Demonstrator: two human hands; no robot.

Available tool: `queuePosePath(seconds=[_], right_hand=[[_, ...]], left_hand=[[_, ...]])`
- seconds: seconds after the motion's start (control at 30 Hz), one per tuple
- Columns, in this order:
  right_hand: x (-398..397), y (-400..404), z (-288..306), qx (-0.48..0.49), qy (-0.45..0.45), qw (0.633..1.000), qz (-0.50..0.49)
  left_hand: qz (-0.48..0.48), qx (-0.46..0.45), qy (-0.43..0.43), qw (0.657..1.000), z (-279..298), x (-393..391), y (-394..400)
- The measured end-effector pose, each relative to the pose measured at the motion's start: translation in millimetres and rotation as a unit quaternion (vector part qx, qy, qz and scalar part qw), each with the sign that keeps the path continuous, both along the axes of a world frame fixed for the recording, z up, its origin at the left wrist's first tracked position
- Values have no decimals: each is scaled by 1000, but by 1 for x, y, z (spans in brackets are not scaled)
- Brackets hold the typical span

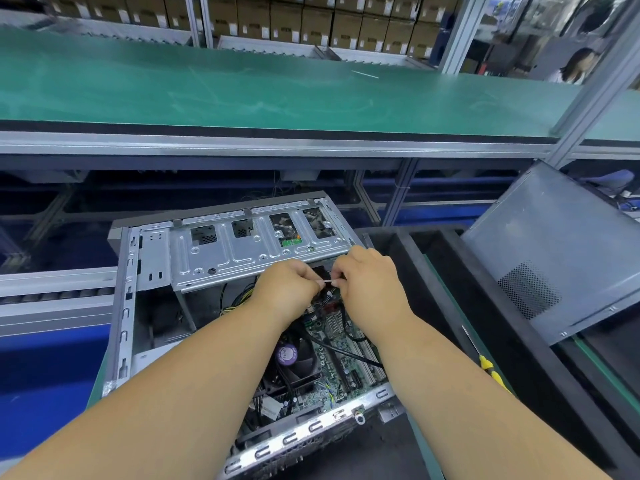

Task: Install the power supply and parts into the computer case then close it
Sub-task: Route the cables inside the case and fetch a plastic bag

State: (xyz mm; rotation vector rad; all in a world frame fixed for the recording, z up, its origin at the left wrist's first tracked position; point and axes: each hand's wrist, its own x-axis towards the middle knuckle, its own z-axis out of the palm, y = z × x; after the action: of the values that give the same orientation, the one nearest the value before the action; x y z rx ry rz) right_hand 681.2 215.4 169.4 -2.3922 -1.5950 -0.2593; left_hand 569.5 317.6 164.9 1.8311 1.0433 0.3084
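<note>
Fingers (341, 276) on tie (327, 282) (green bench (242, 91))

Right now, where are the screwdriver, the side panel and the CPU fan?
screwdriver (489, 370): head view, on its yellow handle.
side panel (554, 244): head view, on the bare grey sheet above the vent holes.
CPU fan (294, 356): head view, on the hub beside the purple sticker.

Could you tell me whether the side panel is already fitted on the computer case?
No, the side panel leans off to the right, apart from the open computer case.
</note>
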Motion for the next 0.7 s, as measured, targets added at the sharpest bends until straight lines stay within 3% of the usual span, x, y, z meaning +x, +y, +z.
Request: queuePosePath(seconds=[0.27, 0.43, 0.53, 0.7], right_hand=[[0, -1, 1, -26, -15, 999, 12], [1, 1, -1, -25, -14, 1000, 6], [1, 1, -2, -29, -15, 999, 4], [-1, 0, -1, -35, -18, 999, 8]], left_hand=[[39, -34, 73, 996, -8, 3, 1], [45, -190, 100, 976, -16, 16, 11], [59, -229, 80, 968, -20, 15, 14], [80, -190, 93, 974, -16, 17, 11]])
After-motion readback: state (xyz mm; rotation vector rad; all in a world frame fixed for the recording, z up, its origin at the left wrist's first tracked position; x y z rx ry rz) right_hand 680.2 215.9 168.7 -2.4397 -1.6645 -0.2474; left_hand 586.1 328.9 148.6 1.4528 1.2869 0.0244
